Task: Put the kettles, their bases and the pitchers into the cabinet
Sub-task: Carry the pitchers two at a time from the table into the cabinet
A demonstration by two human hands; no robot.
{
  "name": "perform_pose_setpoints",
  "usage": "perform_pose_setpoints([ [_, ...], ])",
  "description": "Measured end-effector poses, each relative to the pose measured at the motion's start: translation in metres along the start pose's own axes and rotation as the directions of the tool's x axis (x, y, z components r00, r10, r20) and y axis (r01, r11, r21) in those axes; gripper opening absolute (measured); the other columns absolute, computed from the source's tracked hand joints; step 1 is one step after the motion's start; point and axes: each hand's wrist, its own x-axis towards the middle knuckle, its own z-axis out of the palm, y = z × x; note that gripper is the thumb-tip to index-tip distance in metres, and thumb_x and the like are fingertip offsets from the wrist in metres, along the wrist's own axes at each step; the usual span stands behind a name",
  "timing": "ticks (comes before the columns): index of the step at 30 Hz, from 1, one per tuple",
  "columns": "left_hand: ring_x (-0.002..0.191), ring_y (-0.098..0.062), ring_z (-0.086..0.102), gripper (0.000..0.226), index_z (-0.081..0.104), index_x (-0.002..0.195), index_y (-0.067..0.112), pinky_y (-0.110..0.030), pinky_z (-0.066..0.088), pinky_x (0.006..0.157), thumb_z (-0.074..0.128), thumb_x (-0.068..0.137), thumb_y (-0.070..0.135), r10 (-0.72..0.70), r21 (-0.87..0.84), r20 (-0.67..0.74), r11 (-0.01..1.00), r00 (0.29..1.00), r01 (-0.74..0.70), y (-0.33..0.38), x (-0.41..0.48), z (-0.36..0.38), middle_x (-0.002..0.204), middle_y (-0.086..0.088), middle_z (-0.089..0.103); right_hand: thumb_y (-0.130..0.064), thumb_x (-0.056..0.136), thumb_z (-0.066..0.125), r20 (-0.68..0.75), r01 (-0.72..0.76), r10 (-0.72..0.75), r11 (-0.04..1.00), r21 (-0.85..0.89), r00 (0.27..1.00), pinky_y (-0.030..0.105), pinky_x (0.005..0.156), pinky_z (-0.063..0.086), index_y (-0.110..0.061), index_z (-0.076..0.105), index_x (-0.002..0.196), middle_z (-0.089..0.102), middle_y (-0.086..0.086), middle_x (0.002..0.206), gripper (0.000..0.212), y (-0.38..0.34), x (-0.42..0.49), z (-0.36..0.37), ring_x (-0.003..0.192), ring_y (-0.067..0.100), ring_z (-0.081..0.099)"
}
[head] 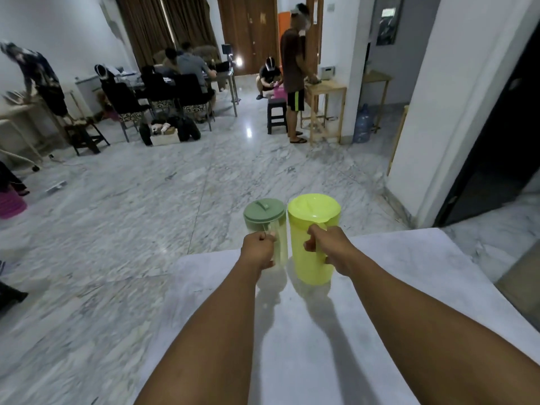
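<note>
A clear pitcher with a dull green lid hangs upright in front of me, and my left hand is closed around its handle. Right beside it, almost touching, is a bright yellow-green pitcher with a matching lid, held by its handle in my right hand. Both pitchers are above the far edge of a white marble counter, and the yellow one's base is close to its surface. No kettle, base or cabinet is visible.
Beyond the counter lies a marble floor. A white pillar and a dark doorway stand at the right. A person stands at a wooden table far ahead; others sit around a table with dark chairs at back left.
</note>
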Motion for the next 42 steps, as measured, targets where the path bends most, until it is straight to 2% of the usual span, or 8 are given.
perform_pose_setpoints([
  [7,0.107,-0.035,0.066,0.018,0.061,0.097,0.012,-0.047,0.059,0.082,0.056,0.1,0.028,0.176,0.016,0.241,0.983,0.954,-0.185,0.034,-0.129,0.04,0.115,-0.02,0.068,-0.035,0.082,0.056,-0.24,0.15,-0.134,0.988,0.047,0.961,0.043,0.086,0.043,-0.016,0.058,0.086,0.069,0.003,0.078,0.02,-0.004,-0.156,-0.079,0.086,0.019,0.072],
  [14,0.102,-0.031,0.067,0.028,0.068,0.105,0.004,-0.042,0.059,0.073,0.058,0.098,0.029,0.251,0.043,0.548,0.944,0.798,-0.327,0.017,-0.302,0.104,0.117,-0.018,0.07,-0.032,0.087,0.054,-0.539,0.174,-0.133,0.984,0.025,0.832,0.037,0.078,0.042,-0.019,0.061,0.093,0.072,0.005,0.085,0.016,0.042,-0.374,-0.158,0.087,0.02,0.07],
  [17,0.103,-0.031,0.068,0.033,0.067,0.112,0.003,-0.035,0.057,0.061,0.058,0.098,0.033,0.258,0.036,0.682,0.923,0.685,-0.383,0.019,-0.387,0.144,0.116,-0.016,0.07,-0.031,0.09,0.052,-0.661,0.173,-0.099,0.984,0.048,0.744,0.041,0.086,0.044,-0.016,0.06,0.097,0.074,0.008,0.085,0.018,0.057,-0.477,-0.195,0.089,0.023,0.071],
  [21,0.102,-0.031,0.067,0.041,0.064,0.118,0.003,-0.039,0.06,0.07,0.056,0.098,0.038,0.237,0.001,0.85,0.892,0.47,-0.451,0.022,-0.505,0.2,0.118,-0.017,0.068,-0.032,0.09,0.052,-0.786,0.146,-0.057,0.988,0.042,0.616,0.047,0.095,0.043,-0.016,0.057,0.093,0.075,0.009,0.082,0.016,0.073,-0.618,-0.249,0.093,0.026,0.074],
  [25,0.078,-0.025,0.065,0.04,0.064,0.117,0.001,-0.039,0.058,0.069,0.058,0.098,0.036,0.248,-0.096,0.935,0.865,0.253,-0.492,0.023,-0.615,0.236,0.11,-0.018,0.068,-0.03,0.093,0.052,-0.889,0.108,-0.032,0.994,0.02,0.457,0.046,0.091,0.045,-0.017,0.056,0.089,0.074,0.012,0.086,0.014,0.078,-0.743,-0.286,0.086,0.026,0.072],
  [30,0.096,-0.032,0.069,0.042,0.061,0.12,0.0,-0.042,0.06,0.078,0.055,0.1,0.037,0.213,-0.162,0.976,0.841,0.039,-0.516,0.021,-0.712,0.27,0.117,-0.02,0.068,-0.031,0.093,0.054,-0.961,0.071,0.006,0.997,0.026,0.275,0.055,0.102,0.044,-0.014,0.057,0.094,0.075,0.015,0.091,0.017,0.086,-0.835,-0.316,0.097,0.03,0.074],
  [35,0.091,-0.032,0.067,0.041,0.062,0.118,-0.002,-0.043,0.057,0.079,0.054,0.101,0.033,0.237,-0.214,0.971,0.821,-0.024,-0.529,0.024,-0.754,0.316,0.114,-0.021,0.069,-0.033,0.09,0.055,-0.984,0.096,0.022,0.995,0.04,0.179,0.055,0.104,0.042,-0.013,0.057,0.098,0.076,0.013,0.089,0.021,0.101,-0.86,-0.355,0.102,0.031,0.074],
  [42,0.106,-0.033,0.064,0.04,0.057,0.118,0.005,-0.043,0.057,0.08,0.047,0.102,0.04,0.253,-0.198,0.967,0.757,0.0,-0.623,0.03,-0.758,0.432,0.117,-0.018,0.065,-0.032,0.09,0.054,-0.982,0.144,0.05,0.987,0.078,0.184,0.05,0.096,0.046,-0.013,0.055,0.096,0.076,0.014,0.087,0.02,0.134,-0.835,-0.454,0.094,0.03,0.074],
])
